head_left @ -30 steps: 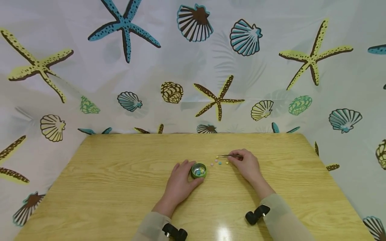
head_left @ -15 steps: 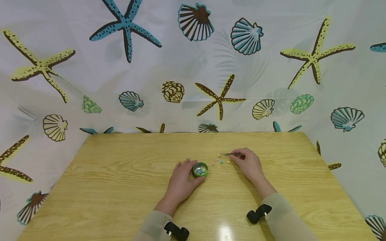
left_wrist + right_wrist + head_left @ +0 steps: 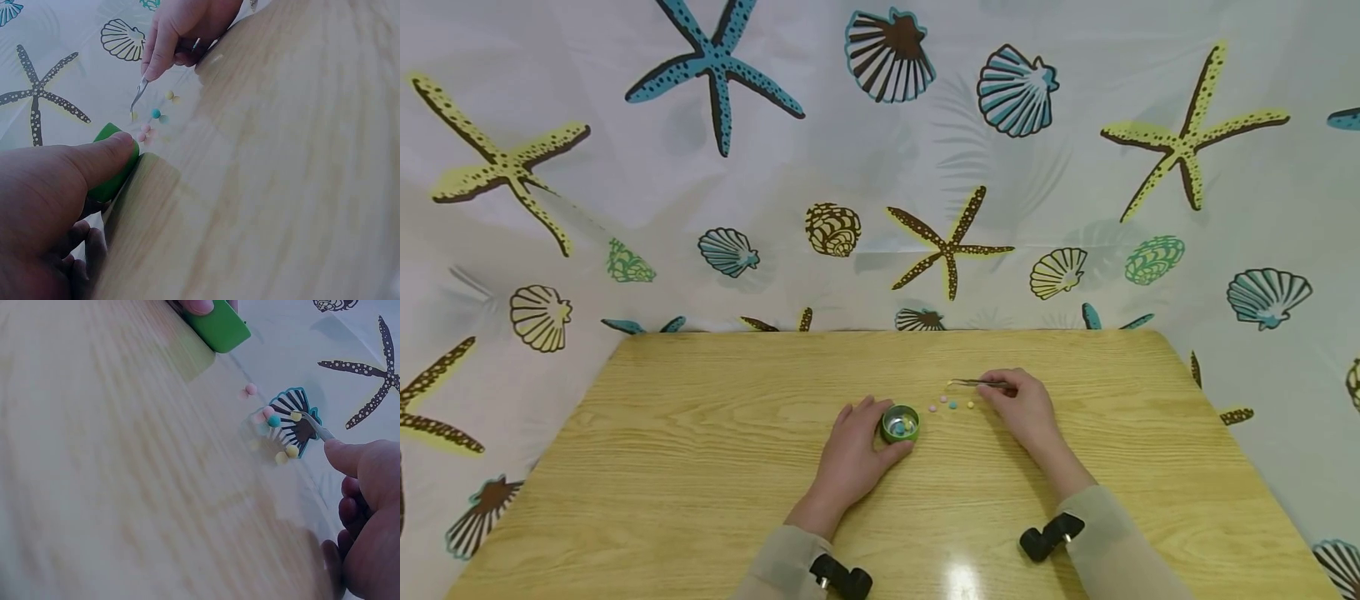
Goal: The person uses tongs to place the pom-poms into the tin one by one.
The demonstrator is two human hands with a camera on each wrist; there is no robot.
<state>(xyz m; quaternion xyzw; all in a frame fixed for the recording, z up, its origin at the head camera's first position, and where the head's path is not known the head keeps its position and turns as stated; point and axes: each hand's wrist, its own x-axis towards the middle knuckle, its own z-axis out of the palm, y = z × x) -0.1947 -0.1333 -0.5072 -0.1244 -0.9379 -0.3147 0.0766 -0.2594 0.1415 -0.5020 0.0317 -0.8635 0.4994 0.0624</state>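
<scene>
In the head view, my left hand rests on the table with fingers and thumb curved round a small green round container, open at the top, with blue and yellow beads inside. My right hand pinches a pair of metal tweezers that point left. A yellow bead sits at their bent tip, just above the tabletop. Below it on the wood lie two pink beads, one nearer the container, a teal bead and another yellow bead. In the left wrist view, my thumb presses the green wall.
The wooden table reaches back to a pale curtain printed with starfish and shells. Black wrist cameras are strapped over both sleeves, the right one low in the head view.
The tweezers have closed in on the yellow bead and raised it slightly from the table. My left hand stays round the container; the head view has shifted a little.
</scene>
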